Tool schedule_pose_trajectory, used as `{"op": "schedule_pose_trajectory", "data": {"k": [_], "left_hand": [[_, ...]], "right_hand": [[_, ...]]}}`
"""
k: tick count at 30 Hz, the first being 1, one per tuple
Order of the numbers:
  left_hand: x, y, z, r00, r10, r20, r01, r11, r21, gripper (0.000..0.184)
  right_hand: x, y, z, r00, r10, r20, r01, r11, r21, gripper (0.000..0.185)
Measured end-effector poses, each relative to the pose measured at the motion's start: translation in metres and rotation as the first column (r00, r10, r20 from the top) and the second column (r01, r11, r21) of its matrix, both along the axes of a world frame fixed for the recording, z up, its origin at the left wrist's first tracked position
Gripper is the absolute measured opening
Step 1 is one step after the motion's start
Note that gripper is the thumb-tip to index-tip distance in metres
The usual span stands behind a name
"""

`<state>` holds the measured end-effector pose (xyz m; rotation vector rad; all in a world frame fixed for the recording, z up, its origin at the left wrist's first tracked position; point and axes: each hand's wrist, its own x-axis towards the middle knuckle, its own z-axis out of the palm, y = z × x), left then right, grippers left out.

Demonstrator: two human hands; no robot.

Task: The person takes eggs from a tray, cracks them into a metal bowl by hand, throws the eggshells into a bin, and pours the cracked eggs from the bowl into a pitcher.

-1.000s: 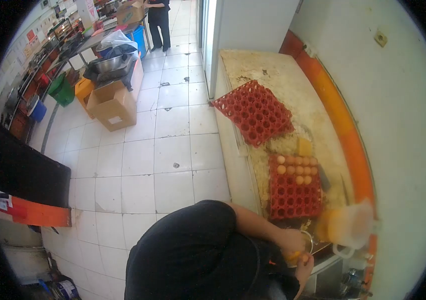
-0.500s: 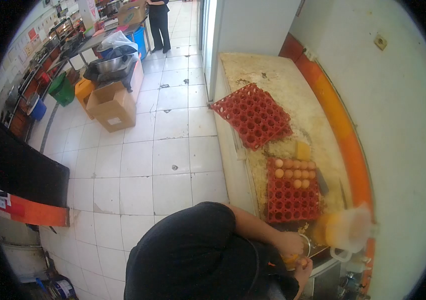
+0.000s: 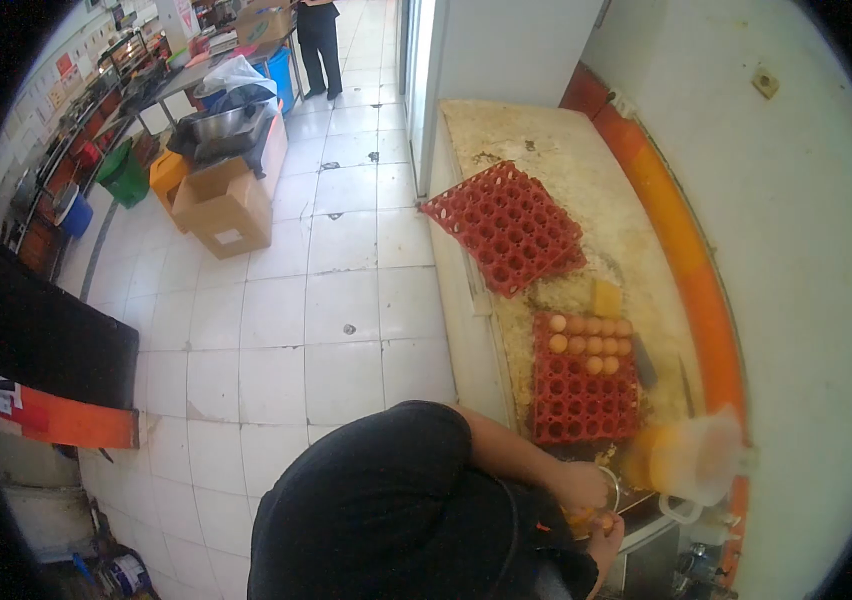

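Observation:
My left hand (image 3: 582,487) is over a round, pale-rimmed container (image 3: 615,486), fingers bent inward. Close below it, my right hand (image 3: 603,543) has its fingertips pressed together, near the left hand's. Something orange-yellow shows between the two hands; whether it is shell, egg or the container's contents I cannot make out. Just beyond the hands lies a red egg tray (image 3: 586,405) with several brown eggs (image 3: 594,345) in its far rows. To the right stands a translucent jug (image 3: 696,460) with yellow liquid.
Stacked red trays (image 3: 511,230) and a yellow block (image 3: 606,297) rest on the stained worktop (image 3: 516,130). A dark-handled tool (image 3: 645,365) lies beside the egg tray. Across the tiled floor are a cardboard box (image 3: 226,210), a green bin (image 3: 123,175) and another person (image 3: 318,50).
Both hands stay close together over the container, with only slight finger motion. The eggs in the tray look the same. The view has shifted a little.

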<state>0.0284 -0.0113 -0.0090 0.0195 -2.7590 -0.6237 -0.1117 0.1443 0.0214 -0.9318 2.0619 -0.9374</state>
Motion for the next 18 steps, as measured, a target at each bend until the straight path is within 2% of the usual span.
{"op": "schedule_pose_trajectory", "data": {"k": [1, 3, 4, 5, 6, 7, 8, 9, 10, 11, 12, 13, 14, 15, 16, 17, 18], "left_hand": [[-0.004, 0.0, -0.006, 1.0, 0.004, -0.028, -0.004, 1.0, -0.01, 0.024], [-0.005, 0.001, -0.003, 0.999, 0.004, -0.052, -0.005, 1.0, -0.014, 0.024], [0.0, -0.001, 0.013, 0.998, 0.001, 0.061, -0.004, 0.999, 0.047, 0.025], [0.005, -0.003, 0.025, 0.984, -0.015, 0.175, -0.004, 0.994, 0.11, 0.025], [0.007, -0.005, 0.03, 0.982, -0.035, 0.185, 0.012, 0.992, 0.122, 0.025], [0.008, -0.007, 0.033, 0.991, -0.006, 0.133, -0.014, 0.988, 0.152, 0.026], [0.006, -0.006, 0.034, 0.996, 0.011, 0.085, -0.027, 0.982, 0.188, 0.026], [-0.006, -0.003, 0.026, 0.989, 0.027, 0.148, -0.075, 0.939, 0.337, 0.028], [0.006, -0.007, 0.053, 0.984, 0.059, 0.169, -0.129, 0.89, 0.438, 0.03], [-0.009, -0.003, 0.023, 0.987, 0.128, 0.096, -0.16, 0.791, 0.59, 0.03], [-0.009, -0.006, 0.034, 0.974, 0.1, 0.202, -0.208, 0.75, 0.628, 0.027], [-0.02, -0.007, 0.013, 0.979, 0.076, 0.192, -0.199, 0.59, 0.782, 0.023], [-0.025, -0.011, -0.008, 0.982, -0.008, 0.189, -0.175, 0.333, 0.927, 0.019], [-0.025, -0.017, -0.027, 0.985, 0.059, 0.162, -0.172, 0.421, 0.891, 0.019], [-0.02, -0.021, 0.019, 0.933, -0.02, 0.36, -0.309, 0.471, 0.826, 0.022], [-0.021, -0.027, 0.01, 0.935, -0.134, 0.328, -0.234, 0.46, 0.856, 0.028], [-0.023, -0.013, 0.01, 0.962, -0.063, 0.266, -0.266, 0.001, 0.964, 0.028]], "right_hand": [[-0.001, -0.001, 0.001, 1.0, 0.001, -0.001, -0.001, 1.0, 0.003, 0.029], [-0.003, 0.0, 0.001, 0.985, 0.102, -0.136, -0.095, 0.994, 0.055, 0.028], [-0.005, 0.0, -0.001, 0.987, 0.095, -0.129, -0.088, 0.994, 0.063, 0.028], [-0.008, 0.001, -0.003, 0.963, 0.114, -0.243, -0.106, 0.993, 0.043, 0.028], [-0.008, 0.004, -0.005, 0.928, 0.124, -0.352, -0.122, 0.992, 0.029, 0.028], [-0.001, 0.005, 0.0, 0.96, 0.065, -0.272, -0.071, 0.997, -0.01, 0.027], [-0.005, 0.006, 0.004, 0.952, 0.109, -0.286, -0.092, 0.993, 0.071, 0.027], [-0.011, 0.012, -0.001, 0.962, 0.112, -0.247, -0.11, 0.994, 0.022, 0.025], [-0.01, 0.018, -0.003, 0.974, 0.07, -0.213, -0.084, 0.995, -0.056, 0.024], [-0.007, 0.023, 0.005, 0.994, 0.031, -0.105, -0.039, 0.997, -0.073, 0.026], [-0.001, 0.029, 0.014, 0.99, -0.059, -0.125, 0.055, 0.998, -0.032, 0.029], [-0.013, 0.052, -0.005, 0.988, -0.139, 0.064, 0.147, 0.978, -0.146, 0.031], [-0.006, 0.067, -0.004, 0.957, -0.289, 0.001, 0.282, 0.934, -0.219, 0.031], [-0.009, 0.099, -0.012, 0.881, -0.445, 0.162, 0.466, 0.874, -0.136, 0.032], [-0.011, 0.132, -0.022, 0.862, -0.466, 0.198, 0.505, 0.816, -0.281, 0.031], [-0.003, 0.149, 0.008, 0.799, -0.563, 0.212, 0.597, 0.785, -0.167, 0.031], [0.007, 0.174, 0.013, 0.669, -0.682, 0.297, 0.738, 0.656, -0.156, 0.03]]}}
